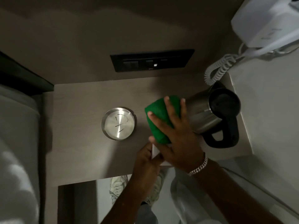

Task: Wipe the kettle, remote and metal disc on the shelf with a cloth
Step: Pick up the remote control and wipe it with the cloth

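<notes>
Gleaming steel kettle point(203, 113) with black handle, green cloth point(159, 115) beside it.

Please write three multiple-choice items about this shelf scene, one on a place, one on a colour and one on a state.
1. Where does the metal disc lie relative to the kettle?
A. To its left on the shelf
B. Inside it
C. On top of its lid

2. What colour is the cloth?
A. White
B. Green
C. Red

3. What is the right hand doing?
A. Hanging free beside the shelf
B. Gripping the kettle's handle
C. Pressing the cloth with spread fingers

Answers:
1. A, as the disc sits flat on the shelf left of the kettle, with the cloth between them.
2. B, as the folded cloth under the fingers is plainly green.
3. C, as the fingers lie spread over the cloth beside the kettle's steel body, while the left hand holds a white object at the shelf's front.
</notes>
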